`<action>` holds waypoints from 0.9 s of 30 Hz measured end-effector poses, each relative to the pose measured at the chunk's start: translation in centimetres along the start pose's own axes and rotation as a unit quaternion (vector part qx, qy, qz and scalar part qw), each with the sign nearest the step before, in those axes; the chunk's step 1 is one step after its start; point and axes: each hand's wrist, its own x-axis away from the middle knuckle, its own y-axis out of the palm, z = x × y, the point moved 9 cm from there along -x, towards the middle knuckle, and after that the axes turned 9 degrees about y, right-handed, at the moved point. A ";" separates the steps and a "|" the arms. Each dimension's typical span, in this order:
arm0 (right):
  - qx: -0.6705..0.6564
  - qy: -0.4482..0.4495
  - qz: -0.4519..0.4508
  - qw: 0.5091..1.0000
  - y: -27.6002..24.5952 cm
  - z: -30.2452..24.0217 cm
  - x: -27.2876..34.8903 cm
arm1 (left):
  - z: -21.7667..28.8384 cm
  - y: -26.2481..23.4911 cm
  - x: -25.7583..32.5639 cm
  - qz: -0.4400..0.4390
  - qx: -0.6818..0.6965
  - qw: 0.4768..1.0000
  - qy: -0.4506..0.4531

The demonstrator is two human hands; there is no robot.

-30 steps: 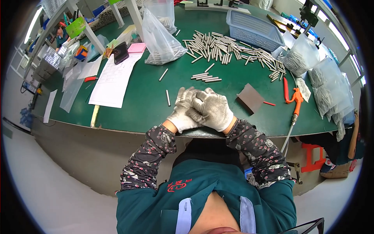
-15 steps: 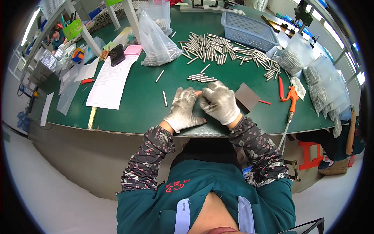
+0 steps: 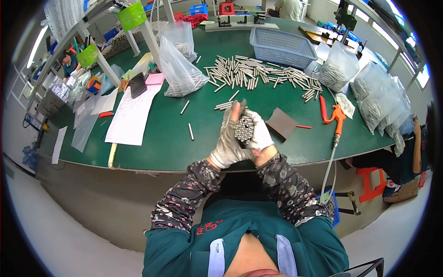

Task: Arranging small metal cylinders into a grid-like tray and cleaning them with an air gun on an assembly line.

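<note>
A tight bundle of short metal pins (image 3: 244, 129) stands between my hands, its round ends facing up toward me. My left hand (image 3: 226, 144), in a grey-white glove with a bare thumb tip, presses the bundle from the left. From the right, my right hand (image 3: 261, 135), gloved too, wraps round it. A few loose pins (image 3: 223, 105) lie just beyond my hands, partly hidden by them. Two single pins, one upright in the picture (image 3: 191, 132) and one slanted (image 3: 184, 107), rest left of my hands. Farther back spreads a large pile of the same pins (image 3: 244, 69).
Right of my hands lie a brown square plate (image 3: 282, 123) and an orange air gun (image 3: 339, 115) with a hose. Bags of pins (image 3: 369, 99) stand at the right, another bag (image 3: 177, 76) at back left. A blue basket (image 3: 282, 51) sits behind the pile; papers (image 3: 134, 115) lie left.
My hands have come together and lifted slightly; the bundle of pins, hidden before, now shows end-on between them. The whole view has shifted a little, bringing more of the room's far side in.
</note>
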 end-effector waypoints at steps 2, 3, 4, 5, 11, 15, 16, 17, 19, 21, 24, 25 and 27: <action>0.012 -0.027 -0.007 1.000 1.4 0.5 1.6 | 1.0 0.1 -0.6 0.013 -0.039 0.999 0.000; 0.015 -0.015 -0.012 1.000 1.4 0.7 1.7 | 1.4 0.1 -0.9 0.027 -0.077 0.997 -0.001; 0.014 -0.017 -0.011 1.000 0.6 0.9 1.5 | 1.2 0.3 -0.7 0.043 -0.040 0.998 0.027; -0.020 -0.016 -0.030 0.999 -0.5 0.8 0.8 | 1.5 0.8 -0.7 0.040 -0.037 0.998 0.027; 0.011 -0.094 -0.269 0.958 1.6 0.7 1.0 | 0.1 -0.3 -0.4 0.157 0.033 0.980 -0.119; 0.040 -0.102 -0.098 0.989 -0.1 0.4 1.4 | -1.2 -0.9 0.0 0.187 0.100 0.968 -0.135; 0.116 -0.130 0.001 0.985 -0.3 -0.2 2.8 | -1.8 -0.8 0.2 0.196 0.151 0.952 -0.178; 0.191 -0.154 0.101 0.964 -1.1 -0.9 3.8 | -1.3 -1.0 -0.2 0.186 0.140 0.959 -0.165; 0.354 -0.188 0.196 0.895 -1.4 -2.8 5.7 | -1.2 -1.3 -0.8 0.167 0.162 0.959 -0.161; 0.452 -0.203 0.204 0.844 -0.7 -3.8 6.7 | -2.4 -1.8 -0.4 0.132 0.143 0.969 -0.149; 0.548 -0.249 0.153 0.784 0.6 -4.3 7.0 | -4.0 0.2 1.4 -0.032 0.116 0.966 -0.228; 0.587 -0.248 0.128 0.760 0.9 -4.3 6.6 | -4.2 0.1 1.3 -0.034 0.117 0.965 -0.231; 0.586 -0.275 0.116 0.753 0.5 -4.6 6.7 | -4.7 1.0 1.7 -0.054 0.172 0.941 -0.287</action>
